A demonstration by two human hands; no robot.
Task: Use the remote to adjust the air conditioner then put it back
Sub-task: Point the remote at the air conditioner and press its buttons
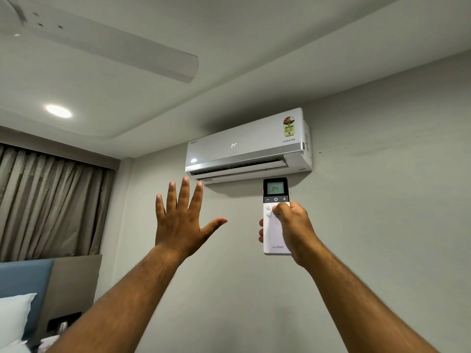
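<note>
We are in the adjusting part of the task, and the putting back is not yet done. Our right hand [293, 225] is closed around the white Lloyd remote [277, 217] and holds it upright, pointed up at the split air conditioner [244, 146] on the wall. The thumb [279, 208] lies on the small round buttons below the power key. The remote's screen shows 24, and the display on the unit also shows 24, so we judge that the two agree and the setting has been received. The flap at the bottom of the unit stands open.

Our left hand [181, 220] is empty, with the fingers spread wide and the palm turned toward the unit, just below its outlet. Perhaps it feels for the air flow, but this is only our guess.

What is left: any further button press, then to return the remote to its place. That place is not visible here.

Around us there is a ceiling fan blade [142, 57], a round ceiling light [58, 111], curtains [51, 202], and a blue headboard [23, 284] with a white pillow [14, 317]. Nothing stands between the remote and the unit.
</note>
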